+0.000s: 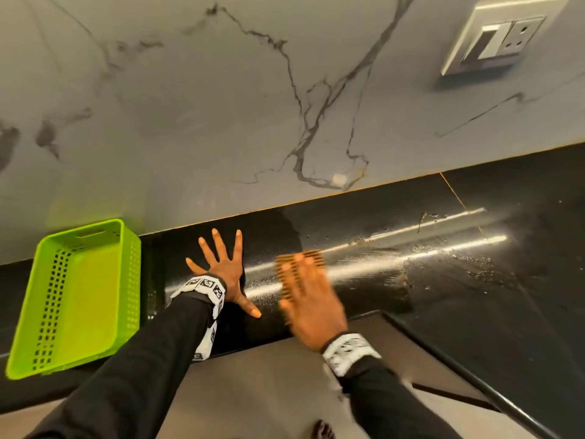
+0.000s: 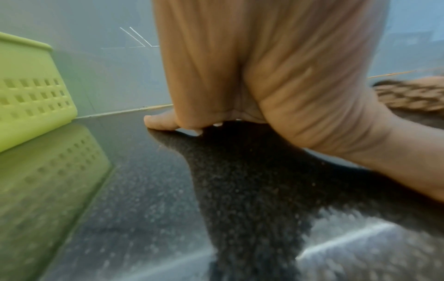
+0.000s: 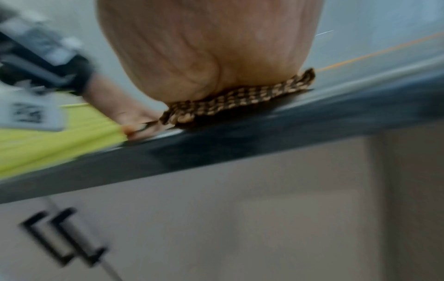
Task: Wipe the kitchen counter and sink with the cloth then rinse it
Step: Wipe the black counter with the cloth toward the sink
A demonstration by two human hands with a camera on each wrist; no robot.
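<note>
1. Head view: the right hand (image 1: 311, 299) lies flat, fingers straight, pressing the checked brown cloth (image 1: 299, 264) onto the black table (image 1: 474, 296). Its grip is not closed; the cloth is pinned under the fingers and palm, not pinched. The hand is blurred, which I read as a wiping stroke under way. The left hand (image 1: 226, 267) is spread wide, palm down on the bare table just beside the cloth, holding nothing, probably bracing. A green basket (image 1: 74, 296) stands near the table's left end, close to the marble back wall (image 1: 221, 106), which carries a socket plate (image 1: 503, 39). Toward the right end the table shows wet streaks and scattered crumbs or droplets.

2. Left wrist view: the left hand (image 2: 264, 76) has its fingertips touching the speckled table (image 2: 120, 190), with nothing in its grip. The basket (image 2: 31, 91) sits at the left, and the cloth (image 2: 413, 97) shows at the right edge, lying on the table.

3. Right wrist view: the right hand (image 3: 206, 47) bears its palm down on the cloth (image 3: 240, 97), which lies flat near the table's front edge (image 3: 240, 136). Cabinet doors with dark handles (image 3: 60, 237) hang below.

4. Progress, as a judgement: counter wiping is partly done. The soiled right stretch is left, no sink appears in any view, and rinsing is yet to come.
</note>
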